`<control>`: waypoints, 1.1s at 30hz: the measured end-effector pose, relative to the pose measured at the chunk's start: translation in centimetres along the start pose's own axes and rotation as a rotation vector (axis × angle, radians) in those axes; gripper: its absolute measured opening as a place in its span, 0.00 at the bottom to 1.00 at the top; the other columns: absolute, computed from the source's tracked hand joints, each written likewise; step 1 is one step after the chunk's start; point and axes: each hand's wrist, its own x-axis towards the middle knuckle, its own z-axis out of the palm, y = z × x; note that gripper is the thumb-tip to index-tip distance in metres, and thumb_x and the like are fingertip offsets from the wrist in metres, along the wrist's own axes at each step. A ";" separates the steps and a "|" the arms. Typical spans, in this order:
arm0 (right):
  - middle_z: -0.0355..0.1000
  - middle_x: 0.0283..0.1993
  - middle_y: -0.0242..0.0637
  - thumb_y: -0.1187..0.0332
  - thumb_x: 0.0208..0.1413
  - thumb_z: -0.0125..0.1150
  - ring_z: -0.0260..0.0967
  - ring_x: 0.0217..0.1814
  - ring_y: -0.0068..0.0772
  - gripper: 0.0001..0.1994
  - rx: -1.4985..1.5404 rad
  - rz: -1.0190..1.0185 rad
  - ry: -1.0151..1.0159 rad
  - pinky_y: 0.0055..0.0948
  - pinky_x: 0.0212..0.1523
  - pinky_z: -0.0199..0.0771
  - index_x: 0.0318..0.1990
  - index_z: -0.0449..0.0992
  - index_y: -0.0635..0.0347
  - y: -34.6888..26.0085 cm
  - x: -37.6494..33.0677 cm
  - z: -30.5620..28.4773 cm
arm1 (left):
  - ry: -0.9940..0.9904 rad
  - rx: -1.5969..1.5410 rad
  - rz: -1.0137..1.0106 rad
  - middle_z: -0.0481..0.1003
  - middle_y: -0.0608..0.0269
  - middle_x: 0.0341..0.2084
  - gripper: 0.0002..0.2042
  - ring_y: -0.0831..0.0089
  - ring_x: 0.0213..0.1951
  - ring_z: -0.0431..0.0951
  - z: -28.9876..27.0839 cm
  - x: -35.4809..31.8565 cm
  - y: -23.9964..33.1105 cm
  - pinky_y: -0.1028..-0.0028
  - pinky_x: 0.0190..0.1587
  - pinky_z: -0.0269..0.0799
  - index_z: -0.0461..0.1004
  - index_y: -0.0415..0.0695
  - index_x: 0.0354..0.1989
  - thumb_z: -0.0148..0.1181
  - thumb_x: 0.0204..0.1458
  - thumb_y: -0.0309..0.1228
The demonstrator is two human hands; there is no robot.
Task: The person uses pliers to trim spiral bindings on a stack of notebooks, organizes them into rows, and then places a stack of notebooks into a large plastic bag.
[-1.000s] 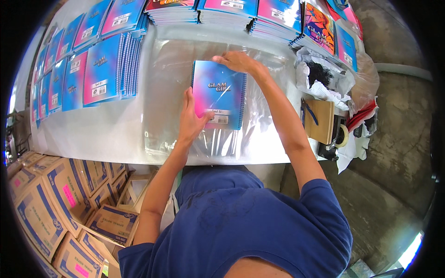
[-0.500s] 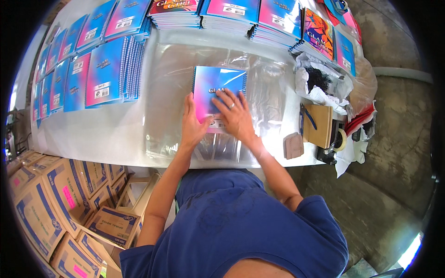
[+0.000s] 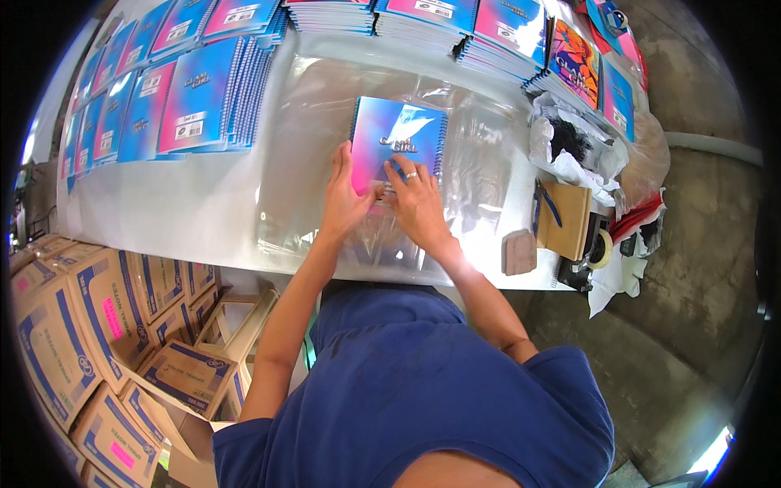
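A blue and pink spiral notebook (image 3: pixel 403 130) lies face up on a stack of clear plastic sheets (image 3: pixel 301 163), its wire binding along the right edge. My left hand (image 3: pixel 346 199) grips its lower left edge, fingers along the side and thumb on the cover. My right hand (image 3: pixel 416 203), with a ring on one finger, is closed at the lower right of the cover, fingers bent and pressed on it. The two thumbs come close together over the label at the bottom, which the hands partly hide. Anything small between the fingertips cannot be made out.
Stacks of similar notebooks (image 3: pixel 199 93) line the left and far side of the white table (image 3: pixel 163 203). At right are a brown block (image 3: pixel 518 252), a wooden piece (image 3: pixel 567 220), a tape roll (image 3: pixel 600 250) and crumpled paper (image 3: pixel 573 146). Cardboard boxes (image 3: pixel 114 317) fill the lower left.
My right fingers, spread over the cover before, are now bent and drawn together lower on it. The left hand stays at the notebook's edge. The whole view has shifted slightly.
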 end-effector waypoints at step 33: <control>0.54 0.66 0.48 0.61 0.56 0.62 0.58 0.63 0.48 0.23 0.182 0.149 -0.036 0.45 0.57 0.60 0.52 0.70 0.70 -0.4 -1.5 1.4 | 0.061 0.247 0.281 0.71 0.59 0.56 0.34 0.60 0.53 0.75 -7.8 -8.8 3.1 0.69 0.49 0.74 0.61 0.52 0.65 0.47 0.46 0.11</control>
